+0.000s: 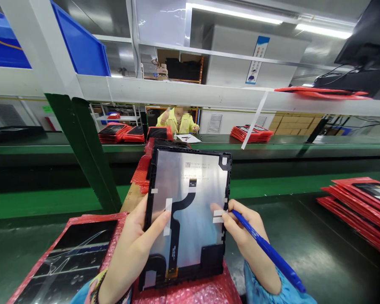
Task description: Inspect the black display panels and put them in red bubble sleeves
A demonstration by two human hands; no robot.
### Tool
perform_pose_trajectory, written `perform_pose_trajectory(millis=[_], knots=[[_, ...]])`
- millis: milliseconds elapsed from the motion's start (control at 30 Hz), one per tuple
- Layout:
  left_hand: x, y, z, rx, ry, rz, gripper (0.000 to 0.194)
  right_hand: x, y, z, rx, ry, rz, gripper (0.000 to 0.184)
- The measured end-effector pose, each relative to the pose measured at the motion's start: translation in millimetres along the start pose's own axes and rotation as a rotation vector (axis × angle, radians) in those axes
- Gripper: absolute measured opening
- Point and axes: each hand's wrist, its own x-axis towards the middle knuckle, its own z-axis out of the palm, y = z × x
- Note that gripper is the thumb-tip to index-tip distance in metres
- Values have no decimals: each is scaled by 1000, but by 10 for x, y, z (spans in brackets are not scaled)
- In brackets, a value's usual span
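Observation:
My left hand grips the left edge of a tablet screen panel, thumb on its silvery back beside a strip of white tape. The panel has a black frame and is tilted up towards me. A black flex cable runs down its back. At the right edge, my right hand pinches near two short white tape strips. A slim blue pen-shaped tool is held in that hand, its far end pointing down to the right; its tip is hidden by the fingers.
Red bubble-wrap lies beneath the panel. A dark screen on a red bag lies at left. Red-bagged screens are stacked at right. A green post stands at left. Across the bench sits a person in yellow.

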Motion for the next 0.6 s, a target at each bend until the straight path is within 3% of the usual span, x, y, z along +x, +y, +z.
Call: perform_pose_trajectory(millis=[167,400,500,600], knots=[[50,-29,-4,-21,-30,-22,46,0,-40,0,-115,44,-15,35],[121,-52,-1,-66,-59,61,42,12,13,-17,-193,85,-29,39],[151,-80,-34,-103,-59,80,39,12,45,-33,-104,86,-12,38],[179,-87,-67,-219,-73,49,39,2,46,-37,169,55,3,30]])
